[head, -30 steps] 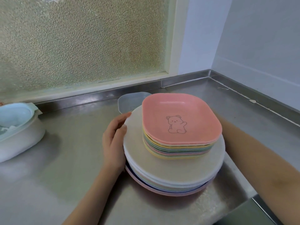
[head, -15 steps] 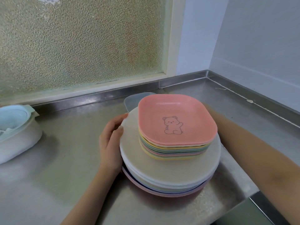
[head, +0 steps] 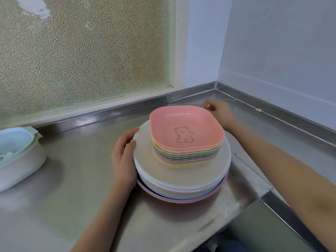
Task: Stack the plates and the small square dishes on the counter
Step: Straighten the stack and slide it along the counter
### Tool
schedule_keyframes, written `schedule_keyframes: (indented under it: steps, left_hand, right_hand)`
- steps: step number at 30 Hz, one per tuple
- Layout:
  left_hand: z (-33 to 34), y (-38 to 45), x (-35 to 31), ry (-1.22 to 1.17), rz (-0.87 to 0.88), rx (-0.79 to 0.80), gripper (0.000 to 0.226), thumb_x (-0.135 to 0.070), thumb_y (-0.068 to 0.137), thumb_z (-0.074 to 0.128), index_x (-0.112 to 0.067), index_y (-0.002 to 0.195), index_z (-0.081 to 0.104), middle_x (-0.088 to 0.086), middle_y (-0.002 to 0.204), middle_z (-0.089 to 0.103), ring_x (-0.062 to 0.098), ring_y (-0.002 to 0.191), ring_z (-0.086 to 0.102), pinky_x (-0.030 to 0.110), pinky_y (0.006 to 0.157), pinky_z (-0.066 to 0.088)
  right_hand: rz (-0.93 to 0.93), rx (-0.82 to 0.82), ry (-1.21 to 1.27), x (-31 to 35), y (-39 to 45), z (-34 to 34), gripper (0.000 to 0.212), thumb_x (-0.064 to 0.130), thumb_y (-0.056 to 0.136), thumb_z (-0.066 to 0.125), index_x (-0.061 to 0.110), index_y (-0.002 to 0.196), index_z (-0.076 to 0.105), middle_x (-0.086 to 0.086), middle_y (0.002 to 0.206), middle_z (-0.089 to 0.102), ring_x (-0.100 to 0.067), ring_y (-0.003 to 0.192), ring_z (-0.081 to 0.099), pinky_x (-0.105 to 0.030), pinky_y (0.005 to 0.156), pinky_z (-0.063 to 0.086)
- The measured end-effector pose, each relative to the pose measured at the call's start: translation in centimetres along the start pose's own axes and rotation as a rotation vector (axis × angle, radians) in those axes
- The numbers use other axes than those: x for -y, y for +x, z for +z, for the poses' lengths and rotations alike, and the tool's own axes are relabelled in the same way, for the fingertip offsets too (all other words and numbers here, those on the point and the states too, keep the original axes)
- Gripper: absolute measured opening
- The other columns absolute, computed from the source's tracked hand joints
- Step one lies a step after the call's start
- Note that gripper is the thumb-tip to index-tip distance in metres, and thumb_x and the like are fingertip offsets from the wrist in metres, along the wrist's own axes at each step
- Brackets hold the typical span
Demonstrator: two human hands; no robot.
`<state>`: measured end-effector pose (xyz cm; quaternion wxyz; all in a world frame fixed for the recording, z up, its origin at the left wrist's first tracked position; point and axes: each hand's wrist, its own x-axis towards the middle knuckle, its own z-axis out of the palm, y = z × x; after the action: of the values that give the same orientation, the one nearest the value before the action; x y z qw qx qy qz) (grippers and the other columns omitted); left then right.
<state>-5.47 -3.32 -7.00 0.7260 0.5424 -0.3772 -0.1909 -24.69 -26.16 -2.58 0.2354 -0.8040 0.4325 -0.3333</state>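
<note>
A pink square dish with a bear drawing [head: 185, 124] tops a pile of several pastel square dishes [head: 185, 158]. That pile sits on a stack of round plates [head: 181, 176], cream on top and pink at the bottom, on the steel counter [head: 72, 179]. My left hand [head: 123, 159] cups the left rim of the round plates, thumb on the top edge. My right hand [head: 218, 111] is behind the stack at the back right, low over the counter, blurred with fingers curled. What it touches is hidden.
A white container with a pale blue lid [head: 16, 155] stands at the left edge. A frosted window and a raised steel lip run along the back, with a wall corner at the right. The counter drops into a sink [head: 254, 226] at the bottom right.
My right hand has come out from beside the stack and reached behind it toward the back corner. The clear lid seen behind the plates earlier is out of sight. My left hand stays on the rim.
</note>
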Motion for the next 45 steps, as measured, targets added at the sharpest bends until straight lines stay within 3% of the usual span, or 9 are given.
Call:
schedule_keyframes:
  steps: [7,13,19,24,27,31,36,41,45]
  left_hand:
    - [-0.1,0.1,0.2,-0.006,0.002,0.003,0.033,-0.019,0.077,0.046,-0.022,0.102,0.067,0.000,0.104,0.069,0.009,0.096,0.061,0.019,0.084,0.046]
    - [0.0,-0.1,0.1,-0.036,0.013,-0.004,0.031,-0.018,0.077,0.047,-0.030,0.095,0.068,-0.004,0.099,0.070,0.011,0.095,0.062,0.025,0.085,0.046]
    - [-0.1,-0.3,0.1,-0.027,0.036,0.015,0.034,-0.019,0.079,0.046,-0.017,0.105,0.068,0.004,0.105,0.069,0.014,0.099,0.062,0.028,0.087,0.047]
    - [-0.2,-0.6,-0.1,-0.035,0.032,0.025,0.033,-0.020,0.081,0.047,-0.019,0.106,0.068,0.000,0.106,0.070,0.012,0.100,0.062,0.026,0.087,0.047]
    - [-0.2,-0.8,-0.3,-0.039,0.037,0.032,0.030,-0.021,0.082,0.047,-0.024,0.103,0.068,-0.006,0.104,0.070,0.007,0.098,0.062,0.018,0.084,0.046]
    - [-0.2,-0.7,-0.1,-0.042,0.038,0.024,0.031,-0.021,0.081,0.048,-0.020,0.106,0.068,-0.005,0.105,0.070,0.003,0.096,0.061,0.013,0.082,0.046]
    - [-0.1,-0.6,-0.2,-0.046,0.038,0.023,0.030,-0.020,0.082,0.047,-0.024,0.104,0.067,-0.011,0.102,0.069,-0.004,0.091,0.061,0.007,0.078,0.044]
    - [-0.2,-0.7,-0.1,-0.057,0.040,0.029,0.029,-0.018,0.082,0.046,-0.028,0.100,0.067,-0.011,0.101,0.069,0.002,0.093,0.062,0.012,0.080,0.046]
    - [-0.2,-0.5,0.1,-0.056,0.042,0.035,0.030,-0.018,0.082,0.046,-0.028,0.099,0.068,-0.011,0.100,0.070,0.006,0.095,0.062,0.020,0.084,0.045]
  right_hand:
    - [-0.067,-0.227,0.192,3.1,-4.6,-4.2,0.011,0.019,0.085,0.066,0.010,0.083,0.061,-0.005,0.072,0.057,-0.011,0.068,0.047,-0.020,0.059,0.034]
    - [-0.237,-0.317,0.264,7.7,-10.8,-6.2,0.008,0.009,0.084,0.066,0.006,0.087,0.060,0.013,0.077,0.056,0.006,0.071,0.051,-0.006,0.068,0.038]
    - [-0.380,-0.192,0.092,9.2,-14.6,-7.3,0.012,0.016,0.082,0.071,0.021,0.087,0.062,0.012,0.081,0.062,-0.005,0.084,0.059,-0.023,0.082,0.044]
    - [-0.307,0.012,0.103,8.5,-15.5,-6.8,0.021,0.014,0.082,0.069,0.032,0.082,0.058,0.001,0.092,0.062,-0.023,0.109,0.057,-0.041,0.095,0.046]
    - [-0.261,0.083,0.114,8.2,-15.7,-6.9,0.005,0.022,0.085,0.065,0.021,0.087,0.060,0.007,0.100,0.059,-0.011,0.109,0.053,-0.038,0.099,0.044]
    - [-0.142,0.209,0.104,8.3,-15.9,-7.2,0.029,0.053,0.080,0.058,0.026,0.089,0.058,0.014,0.124,0.056,0.004,0.131,0.036,-0.041,0.109,0.035]
    - [-0.120,0.066,0.228,12.1,-14.9,-7.1,0.033,0.053,0.090,0.047,0.032,0.112,0.060,0.022,0.131,0.052,0.003,0.132,0.036,-0.041,0.114,0.028]
    - [-0.102,0.276,-0.301,16.2,-12.0,-4.4,0.069,0.070,0.087,0.024,0.038,0.147,0.019,0.007,0.159,0.010,-0.009,0.146,0.002,-0.055,0.115,-0.005]
    - [-0.053,0.415,-0.527,16.3,-11.0,-2.2,0.080,0.075,0.084,0.020,0.032,0.150,0.008,0.006,0.160,0.000,-0.013,0.146,-0.002,-0.061,0.112,-0.008]
